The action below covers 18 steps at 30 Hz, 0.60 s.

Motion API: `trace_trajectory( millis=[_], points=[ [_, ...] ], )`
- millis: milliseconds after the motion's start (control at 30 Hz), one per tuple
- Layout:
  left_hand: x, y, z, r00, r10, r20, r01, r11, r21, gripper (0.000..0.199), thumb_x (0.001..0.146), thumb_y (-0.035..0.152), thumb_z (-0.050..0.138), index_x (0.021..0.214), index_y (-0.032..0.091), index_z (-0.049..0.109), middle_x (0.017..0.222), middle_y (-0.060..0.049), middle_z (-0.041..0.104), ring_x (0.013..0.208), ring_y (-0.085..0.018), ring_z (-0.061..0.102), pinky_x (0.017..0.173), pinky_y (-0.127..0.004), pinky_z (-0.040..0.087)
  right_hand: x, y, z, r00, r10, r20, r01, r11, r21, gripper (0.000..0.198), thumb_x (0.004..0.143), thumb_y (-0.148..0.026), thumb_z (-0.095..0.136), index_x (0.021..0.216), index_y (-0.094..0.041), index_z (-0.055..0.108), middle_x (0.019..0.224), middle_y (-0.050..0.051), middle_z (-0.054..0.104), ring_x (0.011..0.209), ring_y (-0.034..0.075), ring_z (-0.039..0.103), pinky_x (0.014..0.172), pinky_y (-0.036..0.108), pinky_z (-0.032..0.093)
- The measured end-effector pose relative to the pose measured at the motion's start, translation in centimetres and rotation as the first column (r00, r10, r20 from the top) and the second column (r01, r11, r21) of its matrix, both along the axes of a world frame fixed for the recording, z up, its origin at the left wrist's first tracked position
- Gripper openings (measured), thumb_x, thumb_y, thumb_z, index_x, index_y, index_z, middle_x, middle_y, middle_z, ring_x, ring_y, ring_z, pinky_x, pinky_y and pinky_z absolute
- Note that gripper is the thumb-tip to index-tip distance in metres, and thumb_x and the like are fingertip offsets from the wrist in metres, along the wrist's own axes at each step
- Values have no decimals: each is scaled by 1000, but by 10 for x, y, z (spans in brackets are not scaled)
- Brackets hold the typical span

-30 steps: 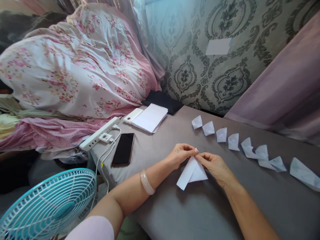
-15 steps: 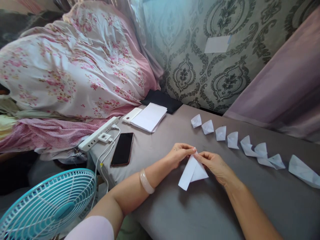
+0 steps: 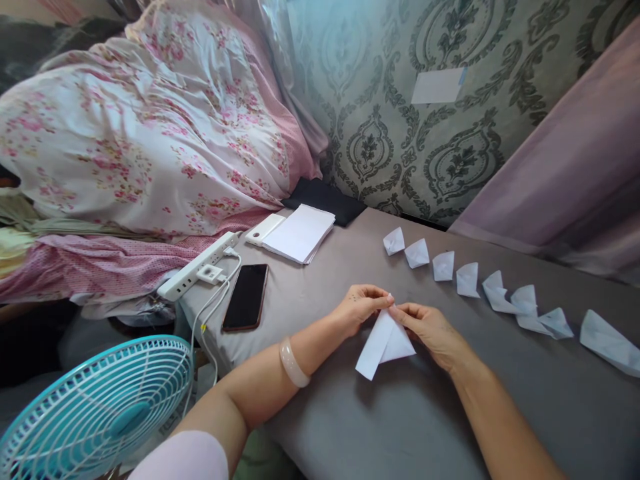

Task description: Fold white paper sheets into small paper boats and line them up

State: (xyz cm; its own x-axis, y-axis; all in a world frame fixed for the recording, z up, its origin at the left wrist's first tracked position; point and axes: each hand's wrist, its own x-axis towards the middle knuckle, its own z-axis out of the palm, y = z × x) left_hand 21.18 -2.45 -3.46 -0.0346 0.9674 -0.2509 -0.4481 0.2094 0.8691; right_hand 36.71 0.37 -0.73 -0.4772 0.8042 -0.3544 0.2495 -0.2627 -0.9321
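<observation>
A partly folded sheet of white paper [image 3: 383, 347] hangs over the grey tabletop cover, its pointed corner uppermost. My left hand [image 3: 363, 307] pinches the paper close to that top corner, thumb and fingers closed. From the other side my right hand [image 3: 425, 330] grips the same corner, fingertips nearly meeting those of the left. One folded strip runs down the paper's left side, and a triangular flap spreads to the right. Beyond my right hand stands a row of several folded paper boats [image 3: 467, 279], with a larger paper boat [image 3: 607, 341] at the right end.
A stack of white paper [image 3: 301, 233] lies at the back beside a white flat device [image 3: 265, 229] and a black pouch [image 3: 325, 200]. On the left are a phone [image 3: 246, 297], a power strip [image 3: 197, 267] with cables, and a blue fan [image 3: 100, 407] by the table edge.
Both hands keep their pinch on the paper with almost no movement. The view has shifted very slightly; nothing was let go or taken up.
</observation>
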Motion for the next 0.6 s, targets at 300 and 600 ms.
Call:
trace_trajectory(
  millis=[300, 600],
  points=[
    [-8, 3, 16, 980, 77, 182, -61, 994, -92, 29, 73, 37, 75, 80, 10, 68, 72, -6, 66, 66, -12, 61, 67, -25, 47, -7, 11, -13, 834, -486, -262, 451, 873, -184, 28, 58, -33, 85, 74, -19, 66, 70, 0, 71, 64, 14, 64, 64, 26, 54],
    [-2, -7, 17, 956, 94, -279, 18, 927, 374, 32, 65, 21, 75, 98, 20, 72, 110, -6, 65, 99, -18, 59, 82, -25, 46, 0, 14, -10, 882, -373, -287, 241, 881, -406, 7, 75, -22, 71, 78, -18, 65, 67, -1, 66, 57, 11, 59, 49, 20, 46]
  ],
)
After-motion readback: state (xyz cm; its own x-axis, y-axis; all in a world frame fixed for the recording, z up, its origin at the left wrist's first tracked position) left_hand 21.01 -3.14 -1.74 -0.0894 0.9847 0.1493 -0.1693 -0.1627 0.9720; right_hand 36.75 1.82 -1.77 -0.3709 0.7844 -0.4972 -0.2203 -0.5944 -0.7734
